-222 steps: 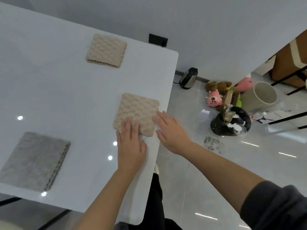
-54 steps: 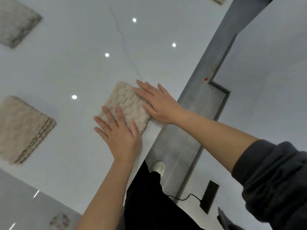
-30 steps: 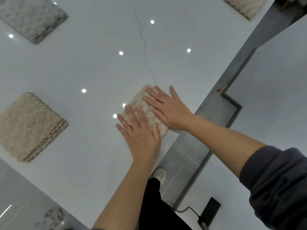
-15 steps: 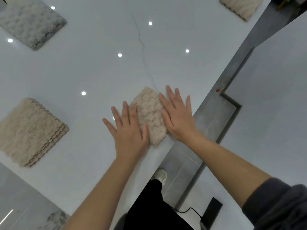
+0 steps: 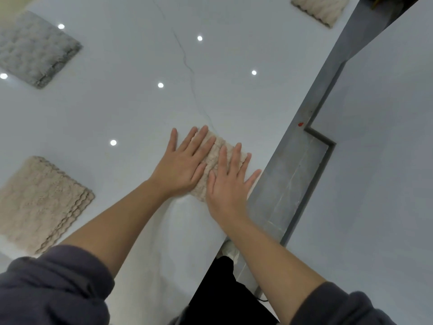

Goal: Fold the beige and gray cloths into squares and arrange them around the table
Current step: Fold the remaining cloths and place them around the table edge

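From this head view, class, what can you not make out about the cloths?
Head view only.
Near beige cloth: mostly covered by left hand and right hand; shape unclear.
Far beige cloth: cut off by top edge.
Gray cloth: cut off by left edge.

Gray tiled floor (image 5: 288,184) borders a white wall (image 5: 379,160).

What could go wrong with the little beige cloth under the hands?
1. The small beige cloth lies close to the edge of the table, and the little finger of the right hand reaches that edge. A push that way might slide the cloth onto the floor.
2. The table looks shiny, so it may be slippery. With the left hand and the right hand pressing flat, the cloth could skid or its folds could go crooked.
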